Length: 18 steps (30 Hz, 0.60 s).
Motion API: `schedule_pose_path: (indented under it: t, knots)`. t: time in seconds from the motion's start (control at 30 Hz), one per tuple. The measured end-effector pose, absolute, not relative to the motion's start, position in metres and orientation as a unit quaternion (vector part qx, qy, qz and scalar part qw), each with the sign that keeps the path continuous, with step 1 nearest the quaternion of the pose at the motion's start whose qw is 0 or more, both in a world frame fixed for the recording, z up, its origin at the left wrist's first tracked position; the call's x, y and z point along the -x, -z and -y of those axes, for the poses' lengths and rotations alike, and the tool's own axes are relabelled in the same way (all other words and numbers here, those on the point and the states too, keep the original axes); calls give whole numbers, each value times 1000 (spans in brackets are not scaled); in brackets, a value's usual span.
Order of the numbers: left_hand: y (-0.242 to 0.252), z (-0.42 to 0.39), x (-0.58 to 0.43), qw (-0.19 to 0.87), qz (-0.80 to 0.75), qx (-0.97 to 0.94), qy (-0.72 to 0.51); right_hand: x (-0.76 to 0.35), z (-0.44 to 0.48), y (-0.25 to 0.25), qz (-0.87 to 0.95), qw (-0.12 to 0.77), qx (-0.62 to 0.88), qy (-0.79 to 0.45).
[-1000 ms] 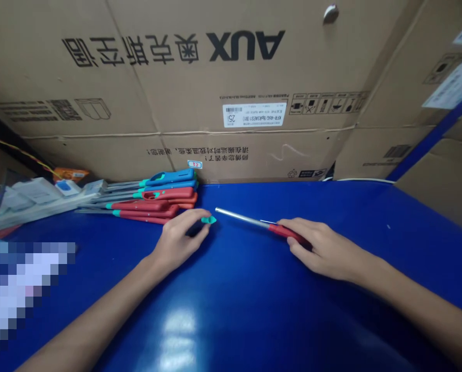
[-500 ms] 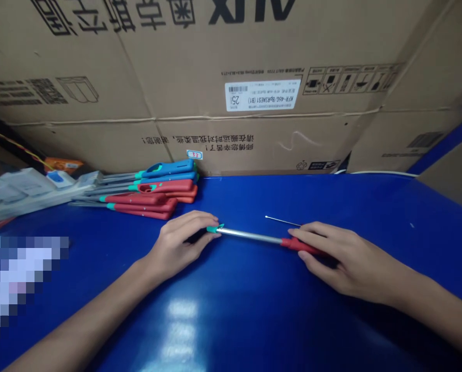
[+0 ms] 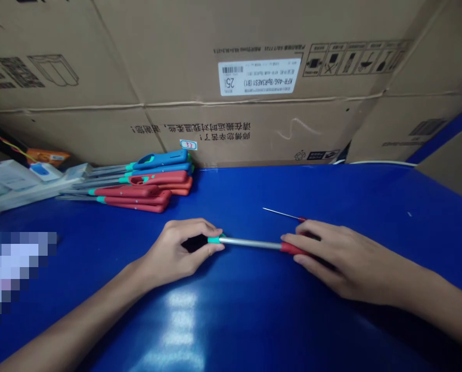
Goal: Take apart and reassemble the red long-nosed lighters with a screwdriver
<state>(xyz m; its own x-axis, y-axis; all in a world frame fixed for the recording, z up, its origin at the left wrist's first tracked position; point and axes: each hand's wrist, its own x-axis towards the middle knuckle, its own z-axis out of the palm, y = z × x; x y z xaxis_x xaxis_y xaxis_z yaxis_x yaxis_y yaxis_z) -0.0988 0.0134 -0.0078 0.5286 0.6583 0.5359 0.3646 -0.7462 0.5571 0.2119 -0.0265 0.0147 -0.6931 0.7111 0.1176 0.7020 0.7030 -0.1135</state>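
My left hand [image 3: 182, 250] pinches a small teal collar [image 3: 214, 240] at the far left end of a silvery metal tube. The tube belongs to a long-necked lighter [image 3: 250, 243], whose red body is mostly hidden under my right hand [image 3: 334, 256]. The fingers of that hand are closed around the red part, and the lighter lies nearly level just above or on the blue table. Just behind my right fingers is a thin screwdriver [image 3: 281, 213] with a slim metal shaft and a red handle, mostly covered by the hand.
Several blue and red long-necked lighters [image 3: 145, 181] are piled at the left. White devices and a power strip [image 3: 60, 181] stand beyond them, beside an orange packet [image 3: 47, 156]. A large cardboard box [image 3: 176, 124] forms the back wall of the blue table [image 3: 254, 320].
My left fingers have closed more tightly over the teal collar. The lighter has levelled a little, and the screwdriver's red handle end now shows beside my right hand. The view has shifted slightly.
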Motion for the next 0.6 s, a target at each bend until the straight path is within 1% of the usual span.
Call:
schedule_pose_path:
  t: [0.23,0.4,0.6]
  knots:
    - [7,-5,95,213,-288,-868,-343,-202,37,-21,934,68,352,-12]
    - [5,-2,95,197,-275,-879,-337,-201,38,-17,942,83,321,44]
    - [3,-3,94,186,-273,-879,-343,-205,35,-16,936,111,333,-1]
